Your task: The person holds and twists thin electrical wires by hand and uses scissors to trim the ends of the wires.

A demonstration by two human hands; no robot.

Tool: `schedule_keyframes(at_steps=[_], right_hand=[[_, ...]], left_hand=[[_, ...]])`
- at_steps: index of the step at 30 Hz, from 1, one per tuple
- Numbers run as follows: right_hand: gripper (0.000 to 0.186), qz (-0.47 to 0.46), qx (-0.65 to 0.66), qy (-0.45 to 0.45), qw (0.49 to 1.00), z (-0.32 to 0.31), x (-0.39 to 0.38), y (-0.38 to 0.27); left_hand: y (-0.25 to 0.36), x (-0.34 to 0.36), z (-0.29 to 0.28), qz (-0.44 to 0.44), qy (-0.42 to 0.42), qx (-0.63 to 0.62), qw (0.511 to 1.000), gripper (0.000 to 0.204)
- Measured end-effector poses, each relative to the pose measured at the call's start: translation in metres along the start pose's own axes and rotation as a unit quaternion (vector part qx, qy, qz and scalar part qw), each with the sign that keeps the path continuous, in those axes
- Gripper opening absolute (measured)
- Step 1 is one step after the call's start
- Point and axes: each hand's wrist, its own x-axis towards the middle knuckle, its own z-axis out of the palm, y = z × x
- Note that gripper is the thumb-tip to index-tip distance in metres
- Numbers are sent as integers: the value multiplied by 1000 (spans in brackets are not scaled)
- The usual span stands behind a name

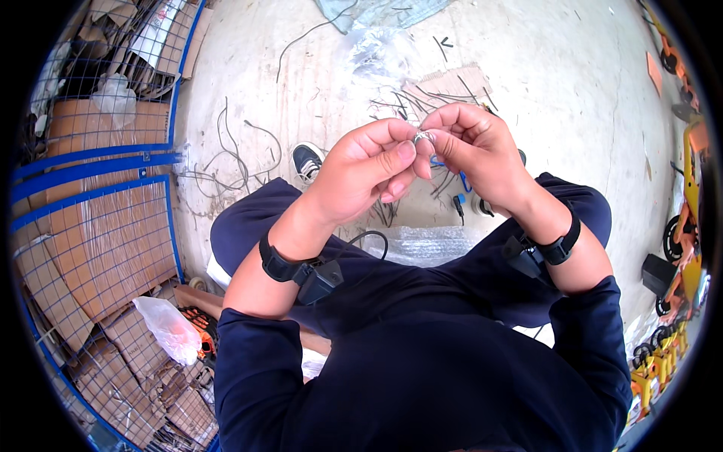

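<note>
My left hand point(358, 172) and my right hand point(486, 160) meet in front of me, above the floor between my knees. A small silvery piece point(422, 137) sits between their fingertips, both thumbs and forefingers pinched at it. It looks like shiny metal, perhaps twisted, but fingers cover much of it and its kind is too small to tell. Below and beyond the hands, cut lengths of dark cable point(444, 96) lie loose on the floor. A short black cable piece with a blue part point(460, 202) lies under my right hand.
A flattened cardboard piece point(456, 81), clear plastic film point(376, 53) and a blue cloth point(384, 11) lie farther off. Bubble wrap point(422, 245) is between my legs. A blue mesh cage point(113, 158) with cardboard stands left; yellow and orange equipment point(689, 196) lines the right.
</note>
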Motion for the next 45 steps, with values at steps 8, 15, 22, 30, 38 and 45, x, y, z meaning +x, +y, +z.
schedule_keyframes(at_steps=[8, 15, 22, 30, 38, 45], right_hand=[[18, 3, -17, -21, 1000, 2, -3, -3], [19, 12, 11, -49, 999, -1, -7, -7], [19, 45, 20, -55, 997, -5, -4, -7], [15, 21, 34, -38, 998, -1, -7, -10], [10, -119, -108, 11, 987, -2, -4, 10], [8, -162, -162, 31, 973, 0, -2, 11]], left_hand=[[-2, 0, -2, 36, 20, -45, 998, 20], [-1, 0, -6, 49, 42, 27, 998, 21], [-4, 1, -1, 46, 73, 45, 995, 18], [-6, 1, -2, 36, 51, 0, 998, 20], [-3, 2, 2, 9, 124, 56, 991, 20], [1, -3, 15, 8, 182, 81, 980, 20]])
